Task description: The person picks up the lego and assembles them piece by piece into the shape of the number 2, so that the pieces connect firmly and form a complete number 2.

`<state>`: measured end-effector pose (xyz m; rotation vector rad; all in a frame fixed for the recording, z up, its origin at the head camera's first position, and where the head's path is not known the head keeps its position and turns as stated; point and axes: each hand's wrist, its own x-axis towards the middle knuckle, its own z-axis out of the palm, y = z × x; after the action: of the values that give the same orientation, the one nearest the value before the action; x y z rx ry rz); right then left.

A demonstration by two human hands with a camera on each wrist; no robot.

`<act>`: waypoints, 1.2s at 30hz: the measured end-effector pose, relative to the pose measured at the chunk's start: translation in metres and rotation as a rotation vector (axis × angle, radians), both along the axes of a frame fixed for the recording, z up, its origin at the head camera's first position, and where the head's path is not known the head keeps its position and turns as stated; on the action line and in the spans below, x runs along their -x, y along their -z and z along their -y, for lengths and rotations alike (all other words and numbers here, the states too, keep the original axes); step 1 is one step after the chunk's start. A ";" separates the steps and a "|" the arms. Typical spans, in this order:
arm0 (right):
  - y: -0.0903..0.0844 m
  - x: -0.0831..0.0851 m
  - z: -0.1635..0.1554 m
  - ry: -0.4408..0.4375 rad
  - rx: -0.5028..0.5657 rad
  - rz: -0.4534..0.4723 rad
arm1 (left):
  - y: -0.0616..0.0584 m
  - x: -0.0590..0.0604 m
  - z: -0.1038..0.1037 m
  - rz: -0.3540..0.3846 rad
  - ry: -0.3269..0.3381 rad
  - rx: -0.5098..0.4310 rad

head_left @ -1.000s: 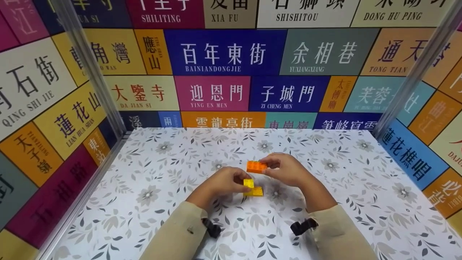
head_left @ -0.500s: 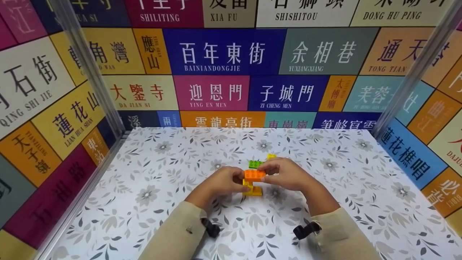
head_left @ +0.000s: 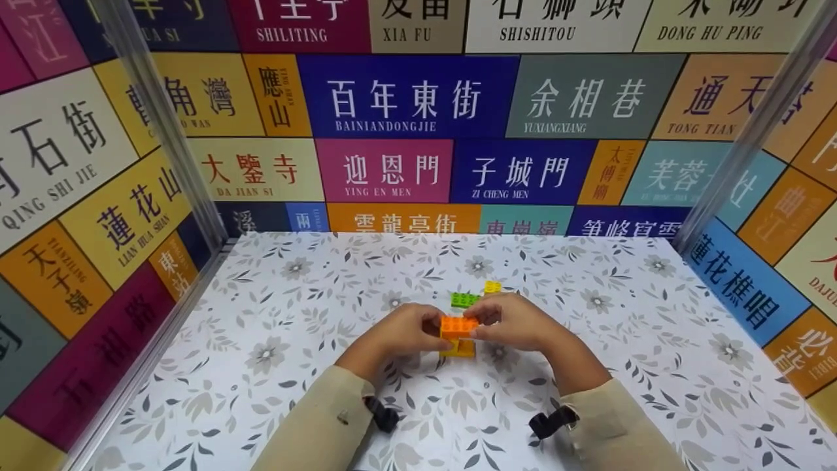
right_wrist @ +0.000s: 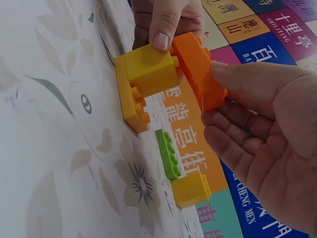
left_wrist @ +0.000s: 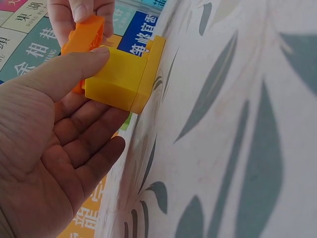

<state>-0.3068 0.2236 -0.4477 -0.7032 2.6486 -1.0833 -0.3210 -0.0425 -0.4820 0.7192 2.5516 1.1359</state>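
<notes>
A yellow brick stack (head_left: 461, 347) (left_wrist: 126, 79) (right_wrist: 146, 74) stands on the floral table (head_left: 274, 366): a thick yellow brick on a flat yellow-orange plate. My left hand (head_left: 409, 330) pinches the thick yellow brick between thumb and fingers (left_wrist: 74, 69). My right hand (head_left: 516, 320) pinches an orange brick (head_left: 458, 325) (right_wrist: 198, 69) (left_wrist: 84, 34) and holds it against the top of the stack; in the right wrist view it looks slightly tilted. A green brick (head_left: 464, 299) (right_wrist: 167, 153) and a small yellow brick (head_left: 492, 286) (right_wrist: 190, 189) lie just beyond the hands.
Colourful sign-panel walls (head_left: 405, 98) close the table in at the back and both sides, with metal posts (head_left: 163, 124) at the corners. Black wrist straps (head_left: 382, 413) show on both beige sleeves.
My right hand has brought the orange brick down and toward me, onto the yellow stack. That uncovered the green and small yellow bricks behind. The left hand kept its hold.
</notes>
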 end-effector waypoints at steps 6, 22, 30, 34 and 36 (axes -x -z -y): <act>0.002 0.000 0.001 -0.006 -0.006 0.002 | -0.003 0.000 0.000 0.020 0.012 -0.033; 0.001 -0.003 0.001 -0.001 0.008 -0.007 | -0.014 -0.002 0.003 0.006 -0.018 -0.086; 0.001 -0.003 0.000 -0.020 0.005 -0.030 | -0.014 -0.003 0.003 -0.028 -0.022 -0.084; 0.000 -0.003 0.001 -0.018 -0.001 -0.014 | -0.015 -0.004 0.002 -0.018 -0.030 -0.092; 0.000 -0.002 0.001 -0.015 -0.001 -0.006 | -0.015 -0.004 0.002 -0.012 -0.035 -0.093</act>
<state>-0.3043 0.2228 -0.4476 -0.7265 2.6445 -1.0773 -0.3167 -0.0446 -0.4672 0.7071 2.5449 1.2720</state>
